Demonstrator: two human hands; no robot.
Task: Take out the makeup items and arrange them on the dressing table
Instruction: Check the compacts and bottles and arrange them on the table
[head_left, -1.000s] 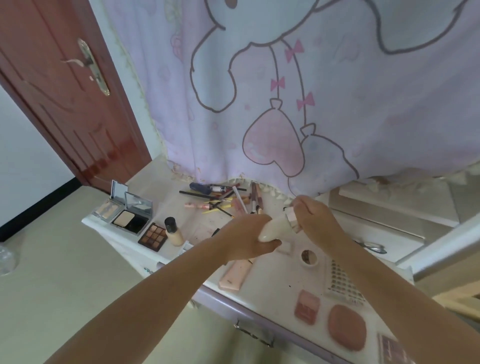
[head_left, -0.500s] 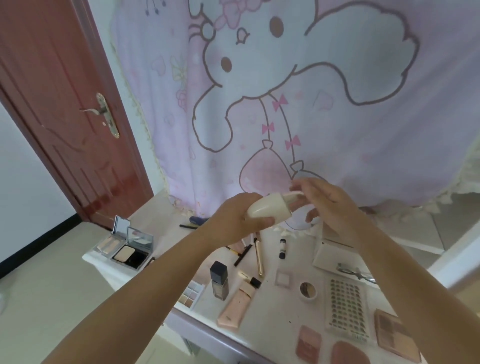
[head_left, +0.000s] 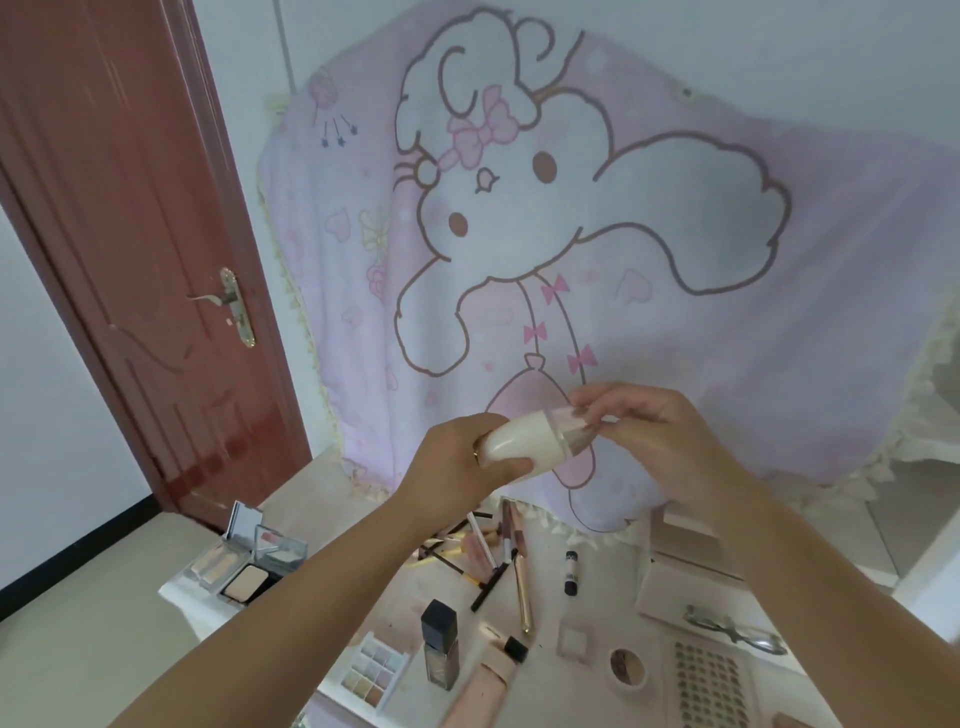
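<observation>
A pale pink tube (head_left: 475, 691) is cut off at the counter's (head_left: 613, 579) near edge, beside a dark square-capped glass bottle (head_left: 440, 644). Above the counter, the left grip (head_left: 462, 457) wraps a cream egg-shaped plastic bottle (head_left: 524, 441); the right grip (head_left: 644, 436) pinches its clear cap (head_left: 569, 423), whose contents are unclear.

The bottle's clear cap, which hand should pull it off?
The right hand, probably. Its fingertips already pinch the clear cap, while the left hand grips the cream bottle by its body, so it can hold the bottle steady.
</observation>
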